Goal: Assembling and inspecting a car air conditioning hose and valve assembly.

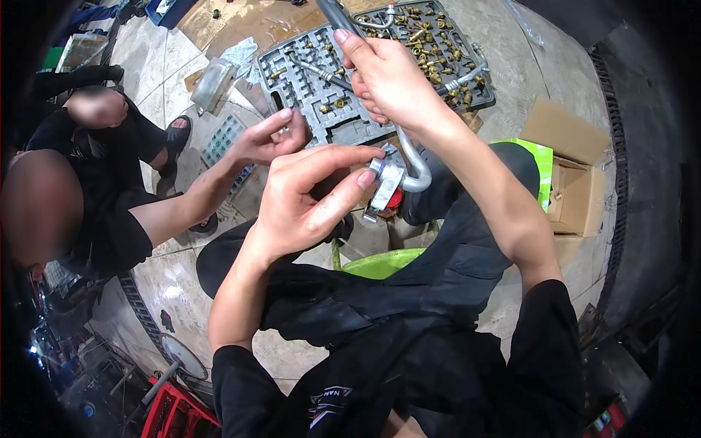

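My right hand is wrapped round an air-conditioning hose, black rubber at its upper end. Below the fist its bent aluminium pipe hooks round to a silvery metal fitting. The thumb and index finger of my left hand pinch the near side of this fitting, where a bluish-purple ring shows. Something red lies partly hidden behind the fitting. Just beyond my left hand, another person's hand reaches in from the left with curled fingers.
A grey moulded case with several brass fittings and metal pipes lies on the tiled floor ahead. At right stands an open cardboard box. A green plastic rim shows between my legs. A person sits at left, near a tray of small parts.
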The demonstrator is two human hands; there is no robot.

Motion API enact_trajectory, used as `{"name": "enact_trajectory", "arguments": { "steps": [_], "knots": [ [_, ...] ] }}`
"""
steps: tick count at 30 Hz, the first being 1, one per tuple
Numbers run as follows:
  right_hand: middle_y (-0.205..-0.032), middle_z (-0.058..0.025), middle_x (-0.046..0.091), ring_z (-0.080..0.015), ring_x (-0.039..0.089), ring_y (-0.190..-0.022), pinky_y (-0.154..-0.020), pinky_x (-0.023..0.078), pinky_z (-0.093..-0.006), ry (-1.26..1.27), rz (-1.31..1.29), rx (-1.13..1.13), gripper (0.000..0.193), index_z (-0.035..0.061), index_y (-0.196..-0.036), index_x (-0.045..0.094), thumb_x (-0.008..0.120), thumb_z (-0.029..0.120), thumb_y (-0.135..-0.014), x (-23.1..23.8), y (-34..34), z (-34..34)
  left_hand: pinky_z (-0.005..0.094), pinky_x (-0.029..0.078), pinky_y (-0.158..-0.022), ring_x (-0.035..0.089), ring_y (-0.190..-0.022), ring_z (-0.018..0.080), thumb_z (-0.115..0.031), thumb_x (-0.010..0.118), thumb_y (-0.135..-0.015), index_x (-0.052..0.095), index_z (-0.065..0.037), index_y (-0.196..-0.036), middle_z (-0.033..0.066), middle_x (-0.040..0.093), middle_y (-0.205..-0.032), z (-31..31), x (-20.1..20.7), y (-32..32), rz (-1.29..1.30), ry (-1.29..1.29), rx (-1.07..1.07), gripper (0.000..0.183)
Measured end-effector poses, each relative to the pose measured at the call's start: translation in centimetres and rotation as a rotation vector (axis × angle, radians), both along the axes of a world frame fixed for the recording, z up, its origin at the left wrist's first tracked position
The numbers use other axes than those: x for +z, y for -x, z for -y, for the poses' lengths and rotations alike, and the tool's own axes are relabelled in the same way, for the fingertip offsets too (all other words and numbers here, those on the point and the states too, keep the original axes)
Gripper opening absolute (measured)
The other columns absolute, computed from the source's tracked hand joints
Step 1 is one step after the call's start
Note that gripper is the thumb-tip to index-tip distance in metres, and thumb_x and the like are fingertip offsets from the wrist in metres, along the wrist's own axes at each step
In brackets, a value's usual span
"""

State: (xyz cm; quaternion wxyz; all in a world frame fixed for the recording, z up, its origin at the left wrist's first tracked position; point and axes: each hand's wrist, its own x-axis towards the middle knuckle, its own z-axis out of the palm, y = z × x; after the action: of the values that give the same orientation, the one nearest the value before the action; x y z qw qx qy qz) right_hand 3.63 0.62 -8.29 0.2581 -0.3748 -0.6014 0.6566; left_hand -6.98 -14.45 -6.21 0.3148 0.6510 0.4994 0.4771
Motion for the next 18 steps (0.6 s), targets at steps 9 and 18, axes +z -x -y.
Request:
{"name": "enact_trajectory", "arguments": {
  "steps": [9,18],
  "knots": [
    [-0.050,-0.0009,0.048,-0.0104,0.047,-0.037,-0.033,0.035,-0.0275,0.038,-0.033,0.004,0.050,0.0015,-0.070,0.053,0.049,0.042,-0.098,0.9,0.2,-0.1,0.0232,0.041,-0.052,0.051,-0.054,0.0079,-0.005,0.070,-0.080,0.069,-0.001,-0.105,0.0050,0.064,-0.071,0.0,0.1,0.5,0.043,0.122,-0.004,0.026],
    [-0.053,0.0061,0.036,-0.0034,0.029,-0.036,-0.034,0.022,-0.0217,0.252,-0.076,0.046,0.039,0.0082,-0.087,0.046,0.045,0.044,-0.100,2.0,0.2,1.2,0.0243,0.040,-0.051,0.048,-0.053,0.0087,-0.005,0.072,-0.075,0.069,-0.001,-0.100,0.0047,0.060,-0.066,-0.1,0.5,0.1,-0.010,0.030,0.002,0.025]
  ]
}}
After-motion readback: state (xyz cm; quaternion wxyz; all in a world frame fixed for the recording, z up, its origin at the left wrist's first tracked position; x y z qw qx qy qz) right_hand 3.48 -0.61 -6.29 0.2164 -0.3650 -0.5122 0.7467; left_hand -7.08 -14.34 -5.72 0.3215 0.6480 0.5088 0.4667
